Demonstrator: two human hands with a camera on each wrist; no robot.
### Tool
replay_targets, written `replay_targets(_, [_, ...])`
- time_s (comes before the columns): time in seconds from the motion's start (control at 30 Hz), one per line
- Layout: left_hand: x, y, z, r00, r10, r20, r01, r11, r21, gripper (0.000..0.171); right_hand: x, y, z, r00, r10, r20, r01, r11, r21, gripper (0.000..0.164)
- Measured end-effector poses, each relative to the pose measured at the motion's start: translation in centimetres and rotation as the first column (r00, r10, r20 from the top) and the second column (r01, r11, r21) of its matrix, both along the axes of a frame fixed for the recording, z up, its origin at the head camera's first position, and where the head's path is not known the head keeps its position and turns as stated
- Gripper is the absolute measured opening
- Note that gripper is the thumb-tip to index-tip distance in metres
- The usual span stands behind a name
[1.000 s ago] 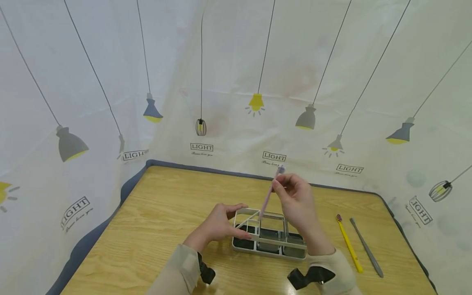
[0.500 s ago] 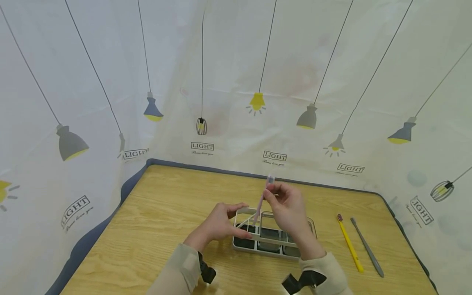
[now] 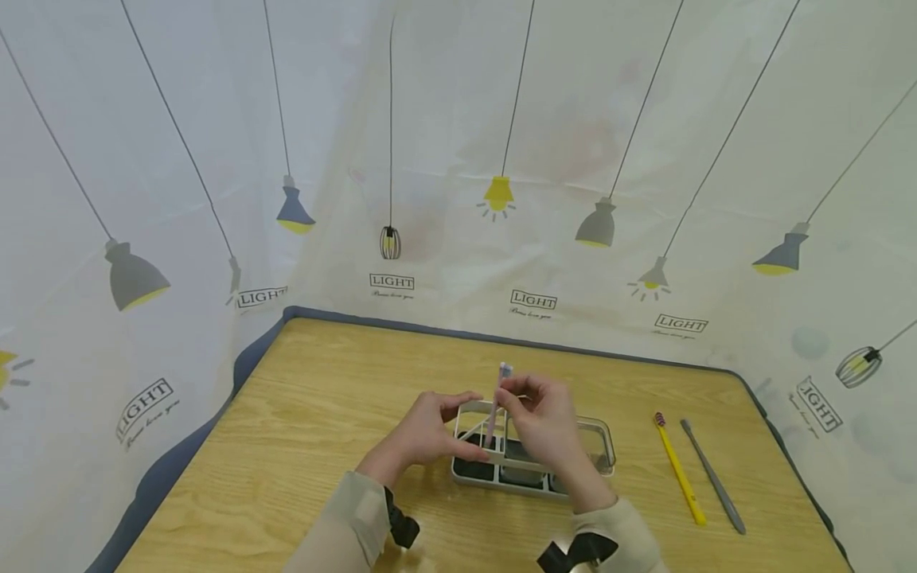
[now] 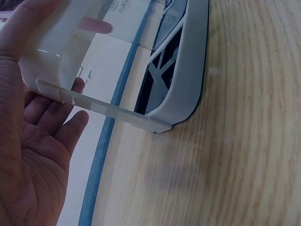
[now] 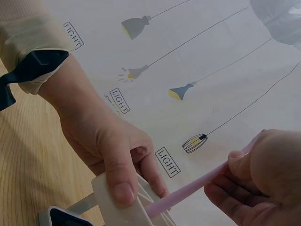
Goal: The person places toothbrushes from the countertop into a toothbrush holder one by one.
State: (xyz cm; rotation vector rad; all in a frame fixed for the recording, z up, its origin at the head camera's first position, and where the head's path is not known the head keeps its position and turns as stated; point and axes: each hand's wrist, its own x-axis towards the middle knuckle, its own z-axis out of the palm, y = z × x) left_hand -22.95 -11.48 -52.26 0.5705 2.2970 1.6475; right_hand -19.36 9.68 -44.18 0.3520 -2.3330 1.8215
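Observation:
A toothbrush holder [image 3: 501, 459] stands on the table, with a white-rimmed upper rack raised above a pale base [image 4: 194, 56] with dark compartments. My left hand [image 3: 421, 432] grips the rack's left end, thumb in front and fingers behind. A pink toothbrush [image 5: 188, 189] is pinched near its head by my right hand [image 3: 546, 418]. The brush stands nearly upright, bristles up, and its handle goes down through a left opening of the rack. The lower tip of the handle is hard to make out. My right wrist and hand hide part of the holder's right side.
To the right of the holder lie a yellow toothbrush [image 3: 679, 476] and a grey toothbrush [image 3: 713, 477], side by side. A light curtain printed with lamps [image 3: 595, 223] encloses the wooden table [image 3: 301, 406] behind and at both sides.
My right hand has moved left and down with the pink toothbrush, which has gone from leaning to nearly upright and sits lower in the rack. My left hand has kept its place.

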Motion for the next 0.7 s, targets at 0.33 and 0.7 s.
replay_targets(0.33, [-0.2, 0.0, -0.2, 1.0, -0.001, -0.003, 0.001, 1.0, 0.001, 0.085, 0.1, 0.3, -1.2, 0.999, 0.018, -0.039, -0.011, 0.985, 0.173, 0.004])
replay_targets(0.7, [-0.1, -0.1, -0.2, 1.0, -0.013, 0.014, 0.013, 1.0, 0.014, 0.086, 0.2, -0.2, -1.9, 0.997, 0.032, -0.076, -0.01, 0.963, 0.268, 0.015])
